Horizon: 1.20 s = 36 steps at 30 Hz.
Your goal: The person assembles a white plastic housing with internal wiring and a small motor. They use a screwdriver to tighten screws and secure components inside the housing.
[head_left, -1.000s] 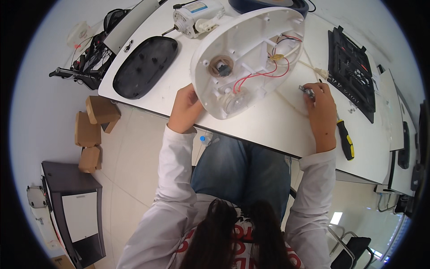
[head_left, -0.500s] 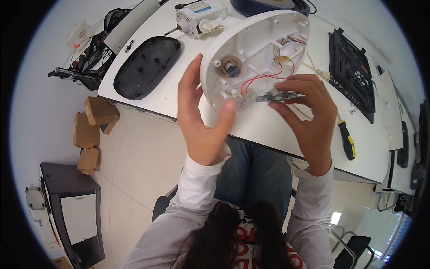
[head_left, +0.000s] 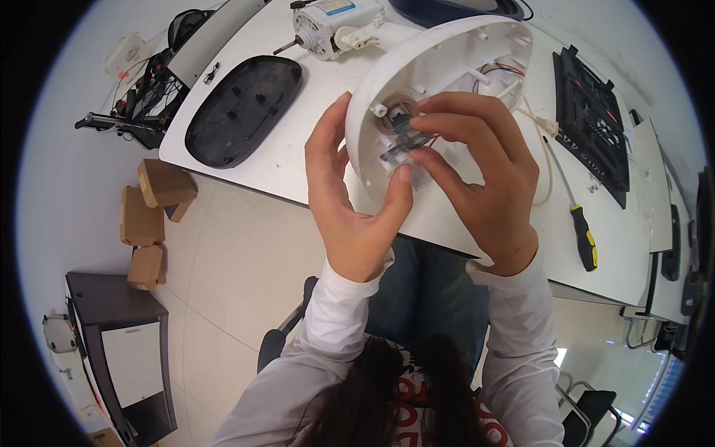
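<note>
The right hand [head_left: 488, 182] is in front of the open side of a white plastic shell [head_left: 432, 63], and its thumb and first fingers are brought close together on a small grey part [head_left: 406, 143], which they have between their tips. This part is before the lower left area of the shell's inside; whether it touches the shell there, I cannot tell. The left hand [head_left: 346, 220] is opened widely, like a letter C, at the left rim of the shell: the long fingers are along the outer side, and the thumb comes in front, with its tip just below the grey part. How firmly these fingers hold the rim, I cannot tell. The shell is tilted on the white worktop [head_left: 287, 164], with its hollow side turned to the person. To the left lies a black oval cover [head_left: 242, 112], its pegs upward, and behind it, near the shell, a white motor [head_left: 335, 31]. To the right, a screwdriver [head_left: 585, 237] with black and yellow handle lies near an open black tool case [head_left: 592, 127]. A pale plug [head_left: 547, 128] is between the shell and this case.
</note>
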### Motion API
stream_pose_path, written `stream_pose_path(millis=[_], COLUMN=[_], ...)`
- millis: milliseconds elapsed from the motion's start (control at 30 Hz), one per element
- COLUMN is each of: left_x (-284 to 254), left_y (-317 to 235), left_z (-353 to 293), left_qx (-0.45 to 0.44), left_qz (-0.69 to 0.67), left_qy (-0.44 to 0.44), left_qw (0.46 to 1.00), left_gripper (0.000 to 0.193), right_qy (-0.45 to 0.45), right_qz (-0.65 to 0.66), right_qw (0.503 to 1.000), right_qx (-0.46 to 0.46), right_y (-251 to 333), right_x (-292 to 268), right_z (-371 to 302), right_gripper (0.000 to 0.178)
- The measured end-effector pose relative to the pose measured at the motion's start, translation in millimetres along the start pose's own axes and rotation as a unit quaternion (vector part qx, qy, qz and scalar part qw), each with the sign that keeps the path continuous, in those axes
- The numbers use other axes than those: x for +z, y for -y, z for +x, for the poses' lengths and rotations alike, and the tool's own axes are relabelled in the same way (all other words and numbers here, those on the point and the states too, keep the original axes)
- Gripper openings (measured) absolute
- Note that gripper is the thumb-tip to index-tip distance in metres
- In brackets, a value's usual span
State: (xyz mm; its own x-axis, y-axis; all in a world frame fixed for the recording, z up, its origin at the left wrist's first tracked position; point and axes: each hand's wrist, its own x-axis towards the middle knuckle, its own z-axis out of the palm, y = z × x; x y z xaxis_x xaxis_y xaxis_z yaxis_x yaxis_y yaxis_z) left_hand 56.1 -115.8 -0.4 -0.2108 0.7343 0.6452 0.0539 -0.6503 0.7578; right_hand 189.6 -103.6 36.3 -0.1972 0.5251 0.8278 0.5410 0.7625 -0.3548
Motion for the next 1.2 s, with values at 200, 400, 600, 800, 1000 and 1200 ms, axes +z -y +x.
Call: stream_pose_path(millis=[200, 400, 600, 800, 1000, 1200], left_x=[-3, -2, -2, 5, 7, 7], left_y=[-1, 1, 2, 4, 4, 6], left_z=[0, 1, 4, 7, 11, 16], left_qx=[-0.025, -0.015, -0.005, -0.050, -0.089, -0.098], left_qz=[-0.014, -0.007, 0.010, -0.023, -0.025, -0.007], left_qy=[0.003, -0.003, -0.008, -0.017, -0.012, -0.003], left_qw=[1.000, 1.000, 1.000, 0.998, 0.996, 0.995], left_gripper=[0.061, 0.058, 0.054, 0.046, 0.044, 0.044], right_qy=[-0.037, -0.044, -0.041, -0.048, -0.069, -0.083], right_qz=[-0.002, -0.024, -0.034, -0.068, -0.094, -0.007], right_qw=[0.999, 0.999, 0.998, 0.995, 0.991, 0.996], right_qx=[-0.010, -0.016, -0.015, -0.055, -0.061, -0.037], right_y=[-5, -9, -8, -15, -14, -15], right_x=[9, 18, 18, 16, 14, 15], right_z=[-6, -5, -4, 0, -1, -1], right_gripper=[0.030, 0.031, 0.032, 0.034, 0.036, 0.041])
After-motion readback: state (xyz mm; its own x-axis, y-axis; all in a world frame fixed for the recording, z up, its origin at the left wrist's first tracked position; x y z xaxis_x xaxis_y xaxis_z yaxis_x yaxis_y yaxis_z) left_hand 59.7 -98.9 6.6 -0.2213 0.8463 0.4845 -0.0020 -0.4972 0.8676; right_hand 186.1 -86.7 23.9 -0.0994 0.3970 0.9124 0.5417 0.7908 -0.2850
